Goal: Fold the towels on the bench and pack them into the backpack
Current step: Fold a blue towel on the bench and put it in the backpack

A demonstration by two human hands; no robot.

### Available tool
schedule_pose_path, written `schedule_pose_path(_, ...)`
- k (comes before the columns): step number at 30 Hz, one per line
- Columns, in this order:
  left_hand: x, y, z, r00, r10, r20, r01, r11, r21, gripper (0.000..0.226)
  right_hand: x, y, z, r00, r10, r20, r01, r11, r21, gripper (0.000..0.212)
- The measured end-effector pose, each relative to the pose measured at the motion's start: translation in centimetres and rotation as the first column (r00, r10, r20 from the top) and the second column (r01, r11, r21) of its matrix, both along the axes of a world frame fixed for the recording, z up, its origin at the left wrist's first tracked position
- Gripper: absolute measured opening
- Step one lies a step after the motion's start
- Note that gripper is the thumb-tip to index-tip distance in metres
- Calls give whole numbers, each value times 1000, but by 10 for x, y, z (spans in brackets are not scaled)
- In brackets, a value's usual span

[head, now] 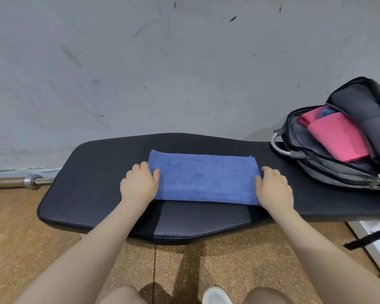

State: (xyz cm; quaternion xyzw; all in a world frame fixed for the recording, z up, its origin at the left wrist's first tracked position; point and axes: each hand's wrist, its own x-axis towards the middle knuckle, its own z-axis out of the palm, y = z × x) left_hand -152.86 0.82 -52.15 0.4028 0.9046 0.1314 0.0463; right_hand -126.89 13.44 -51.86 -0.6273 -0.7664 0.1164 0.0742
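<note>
A blue towel (204,177), folded into a long flat rectangle, lies in the middle of the black padded bench (92,194). My left hand (139,185) grips its left end, thumb on top and fingers curled over the edge. My right hand (273,188) grips the right end the same way. At the bench's right end lies a grey backpack (329,170), unzipped. Inside it sit a folded pink towel (338,137) and a bit of blue cloth (326,112) behind it.
A scuffed grey wall (184,62) rises right behind the bench. A metal barbell end (31,181) pokes in at the left. Cork-coloured floor (20,238) lies in front, with my knees and a white shoe (216,296) at the bottom. A black strap (366,239) hangs at the right.
</note>
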Motion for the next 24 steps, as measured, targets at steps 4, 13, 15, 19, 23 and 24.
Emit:
schedule_pose_path(4,-6,-6,11,987,99,126,-74,980,-186,50,1,2,9,994,-107,-11,104,981,-162,32)
schedule_pose_path(13,-14,-5,23,910,64,410,-4,989,-146,29,-12,10,18,953,-214,-213,139,937,-321,24)
schedule_pose_path(15,-12,-13,29,866,68,496,-20,995,-102,27,-10,12,22,966,-144,-212,65,937,-343,16)
schedule_pose_path(19,2,-37,33,888,60,456,-26,996,-81,30,-5,11,28,979,-59,-194,-21,922,-386,18)
schedule_pose_path(23,27,-39,34,994,-82,-78,75,993,-93,56,2,11,27,909,-231,-346,5,838,-546,12)
schedule_pose_path(24,36,-31,35,977,-167,-131,164,986,-34,53,3,11,28,881,-274,-385,11,827,-563,9)
